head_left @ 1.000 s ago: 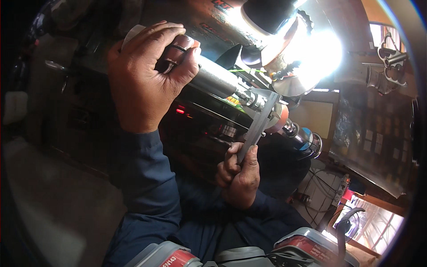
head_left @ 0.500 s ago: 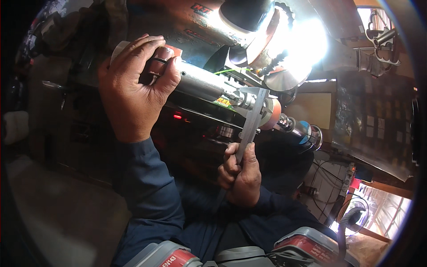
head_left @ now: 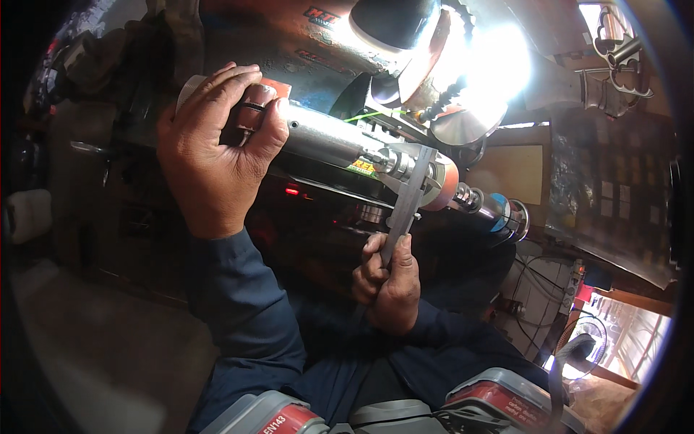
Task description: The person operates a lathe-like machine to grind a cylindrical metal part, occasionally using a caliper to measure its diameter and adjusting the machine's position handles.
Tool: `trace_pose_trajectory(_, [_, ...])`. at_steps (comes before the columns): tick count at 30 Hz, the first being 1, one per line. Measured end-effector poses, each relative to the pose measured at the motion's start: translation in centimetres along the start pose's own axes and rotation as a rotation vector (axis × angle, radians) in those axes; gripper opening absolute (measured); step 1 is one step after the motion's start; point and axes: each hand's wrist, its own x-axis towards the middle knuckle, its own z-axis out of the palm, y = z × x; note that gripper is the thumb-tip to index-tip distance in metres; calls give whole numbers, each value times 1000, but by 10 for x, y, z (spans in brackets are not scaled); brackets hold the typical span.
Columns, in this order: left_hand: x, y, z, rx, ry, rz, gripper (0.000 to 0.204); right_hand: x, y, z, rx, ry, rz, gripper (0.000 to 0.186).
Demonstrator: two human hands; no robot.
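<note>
In my right hand [head_left: 392,286] is a grey metal caliper [head_left: 409,206], gripped by its lower beam between thumb and curled fingers. Its jaws reach up across a shiny stepped shaft [head_left: 397,163] held in the machine; I cannot tell if they touch it. My left hand [head_left: 213,152] wraps over a knurled knob [head_left: 189,88] at the left end of a steel cylinder [head_left: 322,132]. A rounded brownish fitting with a black ring [head_left: 254,107] stands between its thumb and fingers. Right of the caliper is an orange-rimmed wheel [head_left: 446,181].
A bright lamp [head_left: 499,65] and a dark lamp hood [head_left: 394,25] hang above the machine. A ringed spindle end [head_left: 499,210] extends right. Cables [head_left: 535,289] and a fan [head_left: 582,343] are at lower right. Grey and red respirator filters [head_left: 499,394] show at the lower edge.
The view has shifted slightly. Both hands keep their grips, and the caliper stays across the shaft with hardly any movement.
</note>
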Motion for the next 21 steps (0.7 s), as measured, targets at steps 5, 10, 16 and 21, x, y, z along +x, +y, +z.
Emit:
trace_pose_trajectory(5, [0, 1, 0, -5, -5, 2, 29, 1, 3, 0, 9, 4, -17, 51])
trace_pose_trajectory(10, [-1, 1, -1, 11, -14, -25, 29, 0, 0, 3, 2, 14, -11, 51])
trace_pose_trajectory(16, [-2, 0, 0, 25, -13, -32, 30, -3, -8, 2, 87, -18, 35, 49])
trace_pose_trajectory(21, [-2, 0, 1, 12, -13, -33, 30, -1, -1, 3, 12, 33, 11, 52])
